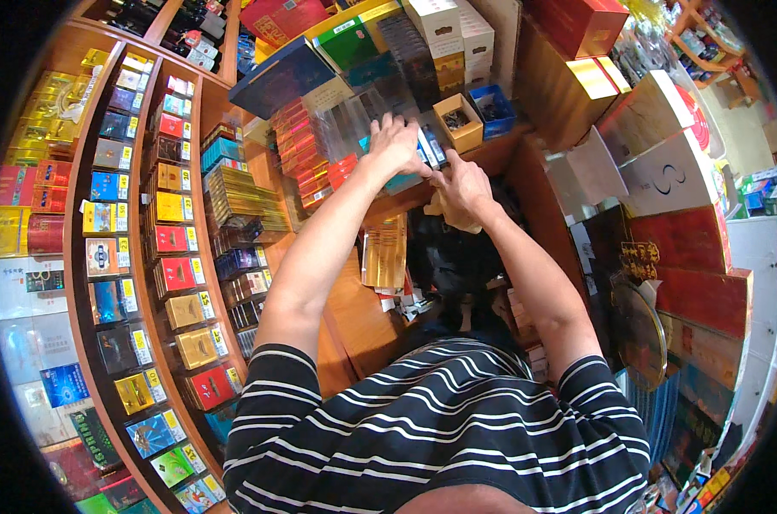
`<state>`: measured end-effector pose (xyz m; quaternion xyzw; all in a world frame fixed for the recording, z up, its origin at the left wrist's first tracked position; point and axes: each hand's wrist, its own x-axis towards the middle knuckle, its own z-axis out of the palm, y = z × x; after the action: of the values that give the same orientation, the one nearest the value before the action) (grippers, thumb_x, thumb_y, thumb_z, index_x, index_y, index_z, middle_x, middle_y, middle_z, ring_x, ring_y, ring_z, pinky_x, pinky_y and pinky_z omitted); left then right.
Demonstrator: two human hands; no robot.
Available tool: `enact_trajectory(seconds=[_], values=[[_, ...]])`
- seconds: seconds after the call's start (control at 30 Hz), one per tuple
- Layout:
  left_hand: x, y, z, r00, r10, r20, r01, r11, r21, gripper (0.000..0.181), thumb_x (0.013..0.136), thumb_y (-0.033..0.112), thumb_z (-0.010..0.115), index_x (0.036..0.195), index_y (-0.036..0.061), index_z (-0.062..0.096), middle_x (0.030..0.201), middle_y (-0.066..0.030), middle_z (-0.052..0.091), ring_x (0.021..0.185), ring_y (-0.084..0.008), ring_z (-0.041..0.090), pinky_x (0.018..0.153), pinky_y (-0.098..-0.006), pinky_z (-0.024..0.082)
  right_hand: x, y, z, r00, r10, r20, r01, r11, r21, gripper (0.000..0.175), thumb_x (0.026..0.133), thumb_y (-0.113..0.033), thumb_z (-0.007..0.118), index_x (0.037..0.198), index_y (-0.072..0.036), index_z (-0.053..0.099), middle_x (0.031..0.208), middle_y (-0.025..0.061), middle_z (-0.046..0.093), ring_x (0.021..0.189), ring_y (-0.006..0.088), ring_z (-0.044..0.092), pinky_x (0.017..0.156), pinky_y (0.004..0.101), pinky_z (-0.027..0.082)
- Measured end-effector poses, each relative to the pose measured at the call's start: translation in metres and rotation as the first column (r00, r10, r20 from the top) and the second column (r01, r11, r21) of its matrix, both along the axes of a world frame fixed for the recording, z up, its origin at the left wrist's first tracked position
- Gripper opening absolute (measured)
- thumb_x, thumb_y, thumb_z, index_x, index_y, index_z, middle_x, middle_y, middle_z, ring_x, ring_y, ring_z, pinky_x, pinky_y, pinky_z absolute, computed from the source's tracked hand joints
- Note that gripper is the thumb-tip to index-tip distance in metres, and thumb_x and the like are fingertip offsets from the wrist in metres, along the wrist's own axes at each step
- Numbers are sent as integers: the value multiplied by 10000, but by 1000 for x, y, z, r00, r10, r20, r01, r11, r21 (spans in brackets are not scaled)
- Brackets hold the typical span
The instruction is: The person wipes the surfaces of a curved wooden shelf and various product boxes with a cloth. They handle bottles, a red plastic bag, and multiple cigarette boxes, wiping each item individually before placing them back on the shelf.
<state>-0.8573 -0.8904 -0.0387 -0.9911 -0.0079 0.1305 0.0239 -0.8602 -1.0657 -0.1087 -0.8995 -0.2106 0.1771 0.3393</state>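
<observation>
My left hand (395,144) reaches over the shelf with its fingers spread across small packs and a clear plastic holder (347,122). Close by on its right, my right hand (462,183) is at the shelf's front edge, its index finger by a row of blue-and-white packs (431,148). A crumpled tan cloth or paper (456,215) shows under the right hand; whether it is gripped cannot be told. Left of my left hand stand stacked red-and-gold packs (298,144). An open cardboard box (457,122) of small dark items stands just beyond my right hand.
A blue bin (491,110) sits beside the cardboard box. Wooden racks (145,212) of priced packs rise at left. Gold cartons (384,254) stand below the shelf. At right are a tall wooden panel (549,212), red boxes (684,238) and a white box (668,170).
</observation>
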Motion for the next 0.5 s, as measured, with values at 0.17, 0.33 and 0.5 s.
enact_trajectory(seconds=[0.17,0.33,0.5], values=[[-11,8,-8,994,-60,96,60,998,1,1073,562,482,895,1432,-14,510,1413,-254,545,1357,-408,458,1160,-496,337,10,4,-8,1000,4,12,-5,997,81,551,928,-355,686,1361,-40,558,1056,300,702,1022,462,667,906,526,533],[-20,13,-5,980,-94,174,123,979,-162,1202,545,635,898,1468,-5,470,1466,-307,477,1410,-451,403,1164,-528,348,15,13,-20,998,22,63,-22,1000,2,445,926,-363,691,1190,-19,591,1024,275,717,1003,467,674,894,549,539],[-65,39,36,812,60,581,160,934,-320,998,658,568,887,1418,19,544,1473,-263,498,1391,-414,451,1155,-502,386,-22,-22,-12,986,-1,168,-43,965,259,713,948,-371,685,1517,-65,382,931,289,703,842,488,677,696,545,538]])
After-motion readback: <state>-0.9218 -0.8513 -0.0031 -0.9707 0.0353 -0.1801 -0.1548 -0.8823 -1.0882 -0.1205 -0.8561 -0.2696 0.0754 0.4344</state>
